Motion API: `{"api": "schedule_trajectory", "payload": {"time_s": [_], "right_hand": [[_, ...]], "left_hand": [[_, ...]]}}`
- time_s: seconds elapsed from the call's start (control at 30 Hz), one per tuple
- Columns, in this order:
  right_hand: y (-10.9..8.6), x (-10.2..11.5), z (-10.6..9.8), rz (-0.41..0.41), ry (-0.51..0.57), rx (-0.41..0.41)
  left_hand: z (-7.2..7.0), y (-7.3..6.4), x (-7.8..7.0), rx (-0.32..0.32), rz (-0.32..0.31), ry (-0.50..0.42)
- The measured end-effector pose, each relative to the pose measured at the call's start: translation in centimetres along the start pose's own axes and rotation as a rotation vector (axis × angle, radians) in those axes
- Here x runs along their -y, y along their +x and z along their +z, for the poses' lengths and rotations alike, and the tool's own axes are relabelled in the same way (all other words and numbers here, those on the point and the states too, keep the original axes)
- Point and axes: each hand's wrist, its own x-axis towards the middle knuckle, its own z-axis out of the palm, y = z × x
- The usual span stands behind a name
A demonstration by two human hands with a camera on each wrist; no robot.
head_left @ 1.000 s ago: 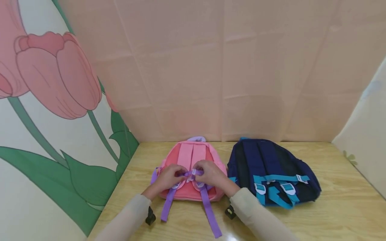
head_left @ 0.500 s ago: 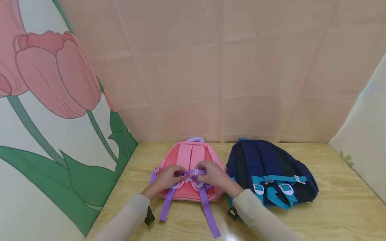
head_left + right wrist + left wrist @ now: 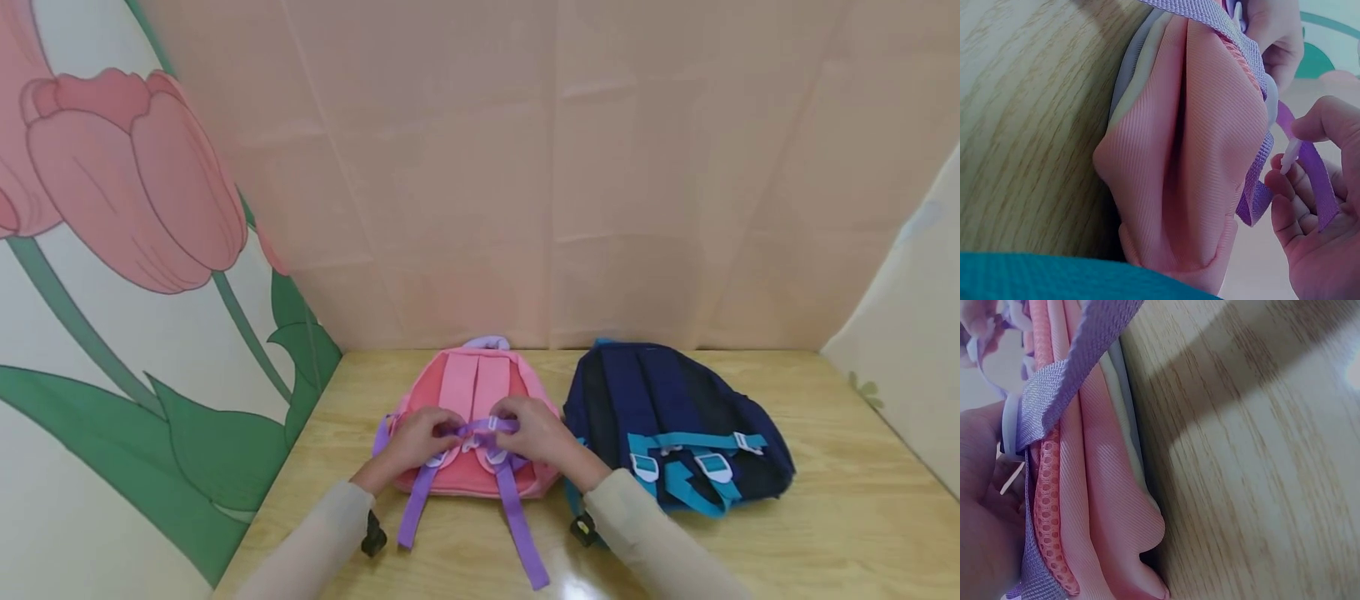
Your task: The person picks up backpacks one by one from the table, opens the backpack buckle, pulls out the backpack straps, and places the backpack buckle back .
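A pink backpack (image 3: 457,477) lies with its strap side up on the wooden table. Across its lower middle runs a thin purple strap (image 3: 472,428) bearing a small white buckle (image 3: 492,423). My left hand (image 3: 412,440) pinches the strap's left part. At the other side, my right hand (image 3: 534,432) pinches the strap by the buckle; in the right wrist view, thumb and fingers hold the white buckle (image 3: 1291,155), the purple webbing (image 3: 1320,184) trailing over the palm. In the left wrist view, a white strap adjuster (image 3: 1011,425) partly hides the left fingertips.
Just right of the pink bag lies a navy backpack (image 3: 656,392) with turquoise straps (image 3: 705,442). Two loose purple strap ends (image 3: 517,525) hang toward me over the table (image 3: 847,533). A beige cloth backdrop (image 3: 465,167) stands behind, and a tulip-patterned panel (image 3: 135,183) at left.
My right hand and the white buckle have shifted slightly right, and the strap between my hands spans a longer stretch. My left hand keeps nearly the same spot.
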Motion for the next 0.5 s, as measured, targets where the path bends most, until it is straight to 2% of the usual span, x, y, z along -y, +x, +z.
{"api": "schedule_trajectory", "payload": {"time_s": [0.23, 0.5], "right_hand": [[-0.20, -0.15, -0.17, -0.017, 0.000, -0.013], [-0.50, -0.08, -0.19, -0.028, -0.030, -0.060]], "left_hand": [[0.07, 0.11, -0.08, 0.002, 0.023, 0.020], [-0.13, -0.06, -0.26, 0.012, -0.020, 0.009]]}}
